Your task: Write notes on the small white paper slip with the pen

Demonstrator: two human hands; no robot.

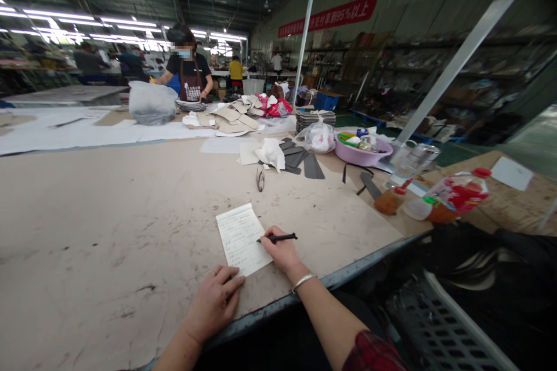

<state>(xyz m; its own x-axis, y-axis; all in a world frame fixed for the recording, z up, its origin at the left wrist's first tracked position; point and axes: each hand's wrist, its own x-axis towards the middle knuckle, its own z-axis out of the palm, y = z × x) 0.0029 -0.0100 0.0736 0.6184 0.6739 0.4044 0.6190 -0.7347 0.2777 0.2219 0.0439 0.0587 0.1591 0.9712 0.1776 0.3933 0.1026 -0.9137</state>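
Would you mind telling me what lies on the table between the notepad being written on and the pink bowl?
In the head view, a pair of glasses and some dark cut pieces lie between the notepad and the pink bowl; otherwise bare table.

You cannot read the handwriting on the notepad: the lines are too small. Your right hand covers the pad's right edge and hides the tip of the pen. Your left forearm runs off the bottom edge of the picture, and so does your right sleeve. The face of the person in the apron is blurred. The contents of the pink bowl are too small to name.
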